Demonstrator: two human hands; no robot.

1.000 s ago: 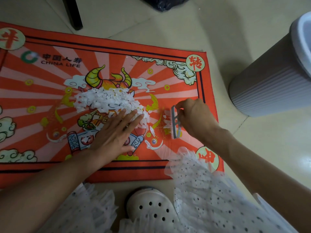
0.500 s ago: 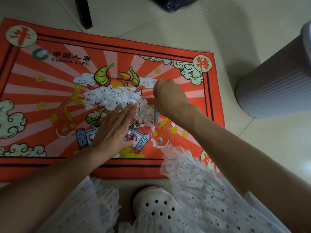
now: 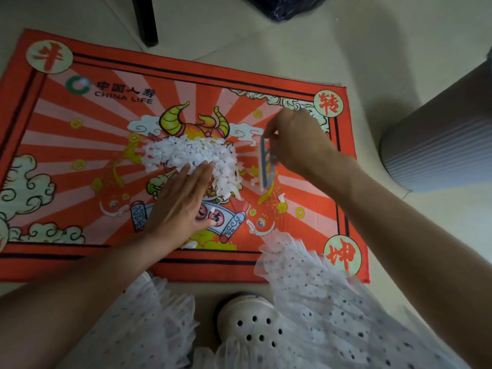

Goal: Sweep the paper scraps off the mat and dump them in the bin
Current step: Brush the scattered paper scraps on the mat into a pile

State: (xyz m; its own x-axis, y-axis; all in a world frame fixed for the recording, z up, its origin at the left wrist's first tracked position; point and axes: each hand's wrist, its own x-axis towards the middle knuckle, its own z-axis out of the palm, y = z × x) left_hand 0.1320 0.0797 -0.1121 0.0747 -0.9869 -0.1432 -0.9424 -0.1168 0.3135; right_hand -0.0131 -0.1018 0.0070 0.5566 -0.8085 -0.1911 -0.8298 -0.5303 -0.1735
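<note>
Paper scraps (image 3: 191, 155) heaped mid-mat (image 3: 66, 145), light, loose, scatter-prone, best corralled from the sides; left hand (image 3: 181, 206) flat, released at pile's 6 o'clock, right hand (image 3: 295, 141) grasping small brush (image 3: 266, 166) at 3 o'clock.

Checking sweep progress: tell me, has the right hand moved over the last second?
Yes. The right hand with its scraper swept in to the paper pile, then drew back toward the mat's right border.

Paper scraps (image 3: 191, 158) lie mid-mat (image 3: 80, 145); bin (image 3: 439, 153) stands right of it; shoe (image 3: 247, 318) before it.
</note>
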